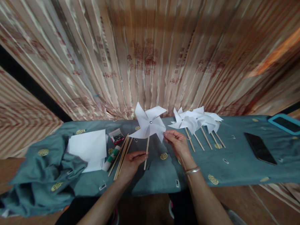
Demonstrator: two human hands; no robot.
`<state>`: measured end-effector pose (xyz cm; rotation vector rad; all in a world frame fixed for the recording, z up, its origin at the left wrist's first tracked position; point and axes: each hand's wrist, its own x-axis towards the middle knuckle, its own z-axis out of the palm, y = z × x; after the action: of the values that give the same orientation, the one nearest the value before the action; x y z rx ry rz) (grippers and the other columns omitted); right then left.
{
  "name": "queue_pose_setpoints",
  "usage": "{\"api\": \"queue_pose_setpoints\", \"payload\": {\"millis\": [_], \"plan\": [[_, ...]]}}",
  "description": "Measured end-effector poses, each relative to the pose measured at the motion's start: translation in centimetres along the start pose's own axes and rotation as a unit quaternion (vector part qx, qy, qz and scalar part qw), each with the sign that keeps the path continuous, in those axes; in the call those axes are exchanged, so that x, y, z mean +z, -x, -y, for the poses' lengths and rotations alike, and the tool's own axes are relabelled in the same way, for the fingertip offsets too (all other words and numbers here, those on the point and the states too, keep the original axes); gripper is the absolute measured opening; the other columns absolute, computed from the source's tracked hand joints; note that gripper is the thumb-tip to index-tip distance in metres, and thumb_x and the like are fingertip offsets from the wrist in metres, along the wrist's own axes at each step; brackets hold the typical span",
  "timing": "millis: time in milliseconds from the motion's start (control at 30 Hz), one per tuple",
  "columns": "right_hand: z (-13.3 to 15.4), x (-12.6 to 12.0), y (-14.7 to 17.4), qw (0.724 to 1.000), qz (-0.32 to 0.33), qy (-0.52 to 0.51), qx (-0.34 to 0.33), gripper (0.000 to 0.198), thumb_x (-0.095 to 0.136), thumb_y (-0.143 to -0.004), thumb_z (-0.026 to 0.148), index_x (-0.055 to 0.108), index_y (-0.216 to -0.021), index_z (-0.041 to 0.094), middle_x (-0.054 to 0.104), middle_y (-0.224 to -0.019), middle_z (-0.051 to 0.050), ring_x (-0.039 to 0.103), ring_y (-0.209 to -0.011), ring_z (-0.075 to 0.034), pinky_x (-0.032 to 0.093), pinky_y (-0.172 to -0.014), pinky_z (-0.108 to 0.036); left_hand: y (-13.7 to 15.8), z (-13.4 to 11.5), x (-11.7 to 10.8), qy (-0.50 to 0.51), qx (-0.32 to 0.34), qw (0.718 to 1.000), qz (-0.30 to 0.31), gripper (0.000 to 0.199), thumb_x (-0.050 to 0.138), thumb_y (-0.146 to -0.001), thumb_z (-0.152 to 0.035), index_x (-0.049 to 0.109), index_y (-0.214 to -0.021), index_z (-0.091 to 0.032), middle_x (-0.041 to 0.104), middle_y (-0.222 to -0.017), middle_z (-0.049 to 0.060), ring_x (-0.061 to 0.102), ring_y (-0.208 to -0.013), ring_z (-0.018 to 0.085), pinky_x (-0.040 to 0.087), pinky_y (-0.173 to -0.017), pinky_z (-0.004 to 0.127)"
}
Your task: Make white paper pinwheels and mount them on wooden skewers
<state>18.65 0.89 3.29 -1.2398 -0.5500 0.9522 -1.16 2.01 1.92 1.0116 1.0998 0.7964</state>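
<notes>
A white paper pinwheel with a pin at its centre is held upright over the cloth-covered table. My left hand pinches its wooden stick between thumb and fingers. At the pinwheel's lower right blade, the fingers of my right hand are closed on the paper tip. Several finished-looking pinwheels lie overlapped just right of my right hand, their sticks pointing toward me. Left of my left hand rest loose wooden sticks, a green and white glue tube and a small box of pins.
White paper sheets are stacked on the left, beside bunched cloth. A dark phone and a blue-framed tablet-like item lie at the right. The patterned curtain hangs right behind the table.
</notes>
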Motion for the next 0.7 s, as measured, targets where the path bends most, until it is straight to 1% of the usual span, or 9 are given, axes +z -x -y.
{"api": "queue_pose_setpoints", "payload": {"millis": [133, 300, 400, 533, 700], "plan": [[0.2, 0.4, 0.5, 1.000, 0.016, -0.012, 0.022, 0.035, 0.091, -0.044, 0.040, 0.072, -0.066, 0.021, 0.066, -0.056, 0.003, 0.056, -0.054, -0.012, 0.044, -0.056, -0.026, -0.1, 0.0, 0.0, -0.002, 0.002, 1.000, -0.002, 0.040, 0.089, -0.046, -0.043, 0.079, -0.074, -0.017, 0.078, -0.082, 0.010, 0.072, -0.084, 0.027, 0.052, -0.089, 0.039], [0.0, 0.8, 1.3, 0.998, 0.050, -0.009, 0.028, 0.032, 0.090, -0.048, 0.043, 0.070, -0.062, 0.021, 0.067, -0.058, 0.002, 0.055, -0.053, -0.012, 0.044, -0.055, -0.027, -0.3, 0.3, 0.0, -0.001, 0.006, 1.000, -0.007, 0.038, 0.089, -0.047, -0.042, 0.079, -0.075, -0.018, 0.078, -0.080, 0.008, 0.072, -0.081, 0.026, 0.054, -0.084, 0.037], [-0.2, 1.0, 1.5, 0.998, 0.061, -0.007, 0.032, 0.033, 0.089, -0.050, 0.045, 0.069, -0.061, 0.021, 0.067, -0.058, 0.001, 0.057, -0.054, -0.013, 0.045, -0.055, -0.026, -0.3, 0.3, 0.0, -0.002, 0.007, 1.000, -0.009, 0.037, 0.088, -0.048, -0.041, 0.079, -0.075, -0.017, 0.078, -0.079, 0.007, 0.071, -0.080, 0.025, 0.054, -0.083, 0.036], [-0.4, 1.3, 1.7, 0.996, 0.083, 0.001, 0.041, 0.032, 0.087, -0.054, 0.046, 0.068, -0.062, 0.021, 0.067, -0.058, 0.001, 0.060, -0.056, -0.014, 0.045, -0.055, -0.027, -0.1, 0.1, 0.1, -0.009, 0.011, 1.000, -0.013, 0.031, 0.086, -0.051, -0.036, 0.079, -0.075, -0.018, 0.078, -0.079, 0.006, 0.071, -0.080, 0.024, 0.054, -0.082, 0.034], [-0.7, 1.7, 2.1, 0.995, 0.082, -0.027, 0.052, 0.034, 0.088, -0.051, 0.045, 0.066, -0.059, 0.021, 0.066, -0.058, 0.002, 0.060, -0.055, -0.012, 0.045, -0.055, -0.025, 0.2, -0.2, 0.3, -0.019, 0.021, 1.000, -0.007, 0.027, 0.084, -0.055, -0.035, 0.079, -0.075, -0.018, 0.078, -0.080, 0.006, 0.071, -0.082, 0.025, 0.055, -0.084, 0.035]]}}
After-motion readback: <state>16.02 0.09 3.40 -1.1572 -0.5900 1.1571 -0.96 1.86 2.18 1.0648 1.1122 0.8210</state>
